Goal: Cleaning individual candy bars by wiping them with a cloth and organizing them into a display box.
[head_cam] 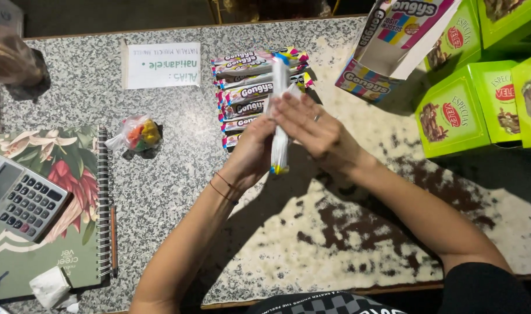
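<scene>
Both hands [289, 136] grip a candy pack [280, 116] over stacked packs [251, 93], green boxes [451, 110] aside.

This looks like a small shop counter: a speckled grey stone countertop [161, 174] carries stacked bright green cardboard sweet boxes [451, 113] at upper right, a row of colourful wrapped candy packets [248, 93] at top centre, and a grey desk calculator [22, 197] on a floral spiral notebook [62, 168] at left.
</scene>
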